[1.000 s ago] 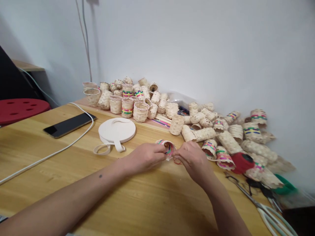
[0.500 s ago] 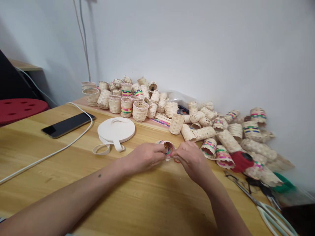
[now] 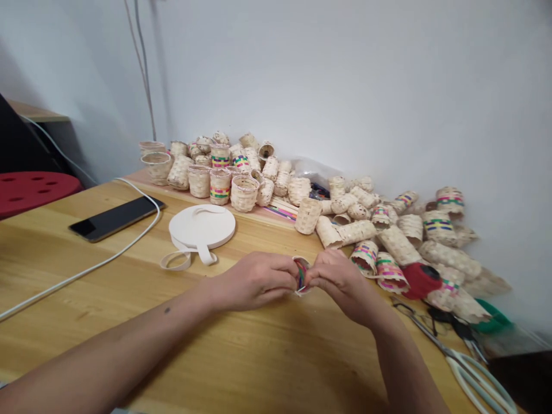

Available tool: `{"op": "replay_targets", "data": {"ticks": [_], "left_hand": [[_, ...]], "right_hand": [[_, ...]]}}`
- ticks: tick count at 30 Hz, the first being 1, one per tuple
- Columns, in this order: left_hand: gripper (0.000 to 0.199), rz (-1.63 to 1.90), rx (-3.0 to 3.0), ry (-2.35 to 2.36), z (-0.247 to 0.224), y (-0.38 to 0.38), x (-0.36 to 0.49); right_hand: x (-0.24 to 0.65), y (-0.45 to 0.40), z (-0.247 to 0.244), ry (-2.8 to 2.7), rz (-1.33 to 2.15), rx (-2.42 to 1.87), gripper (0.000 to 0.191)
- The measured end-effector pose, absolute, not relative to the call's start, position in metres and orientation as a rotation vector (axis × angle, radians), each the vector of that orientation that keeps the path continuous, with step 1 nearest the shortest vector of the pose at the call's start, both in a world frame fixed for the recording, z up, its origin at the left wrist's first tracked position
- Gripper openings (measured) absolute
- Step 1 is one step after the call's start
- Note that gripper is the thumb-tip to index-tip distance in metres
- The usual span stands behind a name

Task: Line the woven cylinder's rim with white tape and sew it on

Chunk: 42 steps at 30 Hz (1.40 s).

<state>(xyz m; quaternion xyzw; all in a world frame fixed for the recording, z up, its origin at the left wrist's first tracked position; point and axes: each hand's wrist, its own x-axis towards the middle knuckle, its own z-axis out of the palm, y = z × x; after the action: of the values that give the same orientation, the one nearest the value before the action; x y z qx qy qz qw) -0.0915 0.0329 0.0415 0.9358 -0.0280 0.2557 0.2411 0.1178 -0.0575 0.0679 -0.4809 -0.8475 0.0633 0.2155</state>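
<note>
While my left hand (image 3: pixel 261 280) keeps its fingers wrapped about the side of the small basket (image 3: pixel 301 267), my right hand (image 3: pixel 347 287) has its fingers drawn together at the open mouth; whether they pinch the rim or something finer, I cannot tell. The basket is right of the white roll (image 3: pixel 200 224) and a little nearer me, its mouth toward me and mostly covered by my hands. Being thin woven strip, it should weigh next to nothing and give under a squeeze, springy rather than soft, with little slip. I'd judge the rim the fragile part, so the wall is the better place to hold, with only light fingertips at the lip. For moving, the bare wood of the table (image 3: pixel 241 356) nearer me than the roll gives the widest room. Left of the roll, the cable (image 3: pixel 116 261) and phone (image 3: pixel 116 218) take up space, with the table's edge past them. The heap (image 3: pixel 353 233) of baskets crowds behind the roll and along to its right, and farther right, nearer me, the scissors (image 3: pixel 470 368) hem in my right arm.
</note>
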Motion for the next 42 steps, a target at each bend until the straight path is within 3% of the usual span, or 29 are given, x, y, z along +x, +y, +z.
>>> {"op": "replay_targets", "data": {"ticks": [10,42], "left_hand": [[0.013,0.438,2.010,-0.063,0.041,0.034,-0.090],[0.032,0.349,1.833,-0.018,0.033,0.043,-0.088]], "right_hand": [[0.115,-0.060,0.072,-2.313,0.646,-1.224,0.033],[0.115,-0.055,0.066,-2.295,0.592,-1.224,0.034]]}}
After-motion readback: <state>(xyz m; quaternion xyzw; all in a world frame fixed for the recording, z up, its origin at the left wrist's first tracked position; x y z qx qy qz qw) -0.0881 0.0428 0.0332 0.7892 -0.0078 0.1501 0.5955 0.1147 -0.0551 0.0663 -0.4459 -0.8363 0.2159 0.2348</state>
